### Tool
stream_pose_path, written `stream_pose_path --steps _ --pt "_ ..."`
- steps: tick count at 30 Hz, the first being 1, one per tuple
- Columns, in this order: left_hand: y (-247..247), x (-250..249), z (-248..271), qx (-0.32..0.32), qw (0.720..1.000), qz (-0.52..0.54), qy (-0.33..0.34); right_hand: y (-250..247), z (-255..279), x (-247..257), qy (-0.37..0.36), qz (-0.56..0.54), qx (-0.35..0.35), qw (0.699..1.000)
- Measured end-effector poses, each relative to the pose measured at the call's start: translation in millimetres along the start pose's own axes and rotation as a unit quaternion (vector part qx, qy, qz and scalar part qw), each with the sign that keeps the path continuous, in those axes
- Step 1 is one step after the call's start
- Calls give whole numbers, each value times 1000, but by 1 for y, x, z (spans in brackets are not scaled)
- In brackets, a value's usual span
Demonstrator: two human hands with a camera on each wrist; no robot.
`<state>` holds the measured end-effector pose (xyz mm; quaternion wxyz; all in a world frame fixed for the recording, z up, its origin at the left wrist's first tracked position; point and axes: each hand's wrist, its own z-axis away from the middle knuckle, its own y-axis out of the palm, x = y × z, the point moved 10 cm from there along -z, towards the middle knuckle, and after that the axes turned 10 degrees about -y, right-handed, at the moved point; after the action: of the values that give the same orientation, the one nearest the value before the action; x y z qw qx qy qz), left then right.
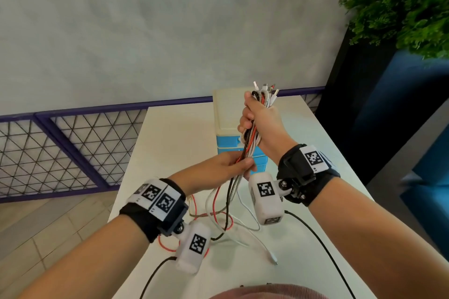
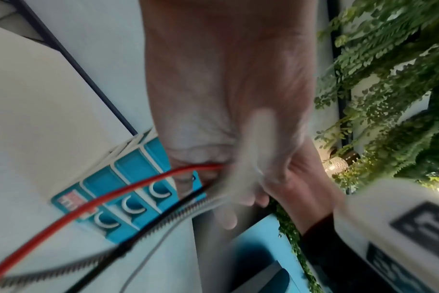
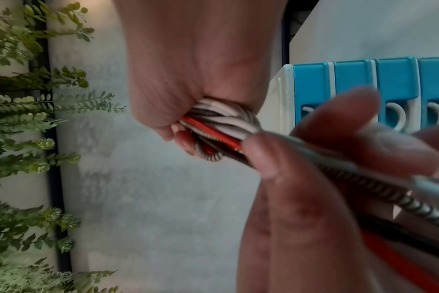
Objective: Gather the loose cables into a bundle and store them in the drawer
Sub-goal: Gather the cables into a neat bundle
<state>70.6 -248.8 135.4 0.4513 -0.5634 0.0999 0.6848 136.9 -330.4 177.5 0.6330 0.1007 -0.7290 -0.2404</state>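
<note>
A: Head view, nearest first: loose cable ends (image 1: 233,223) trail in loops on the white desk (image 1: 170,143), between the two forearms. Colours countable there: red, black, white and one braided; exact number of cables cannot be told.

B: Hands?

A: Two. Left hand (image 1: 228,165) sits lower, its fingers pinching the strands just beneath the other fist. Right hand (image 1: 261,121) is raised above it, clenched round the upper part of the cable bundle (image 1: 250,138), with several plugs (image 1: 266,88) sticking out of the top of the fist.

B: So the bundle runs through both grips?

A: Yes, upright, held off the desk; only the tails touch the surface.

B: And the drawer?

A: One blue drawer unit (image 1: 227,143) stands behind the hands on the desk. Right wrist view shows at least four blue drawer fronts (image 3: 394,79) with white handles, all pushed in.
</note>
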Motion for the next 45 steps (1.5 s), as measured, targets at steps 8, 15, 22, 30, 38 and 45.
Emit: stream_pose_path --steps 8,15,22,30,38,45 --pt "4 22 1 -15 984 179 5 -13 -7 16 -19 -51 -39 998" --pt "8 54 9 75 944 302 -107 -32 -16 23 -29 -59 -40 997" --pt "-28 39 9 -33 997 -19 -70 -26 -12 5 6 78 33 996" --pt "-56 -11 15 -191 931 -311 2 -9 19 -36 104 279 192 935" --pt "-60 -19 16 -165 952 -257 26 18 61 -68 269 96 292 913" --pt "-68 -19 25 -226 963 -146 30 20 65 -57 254 112 311 909"
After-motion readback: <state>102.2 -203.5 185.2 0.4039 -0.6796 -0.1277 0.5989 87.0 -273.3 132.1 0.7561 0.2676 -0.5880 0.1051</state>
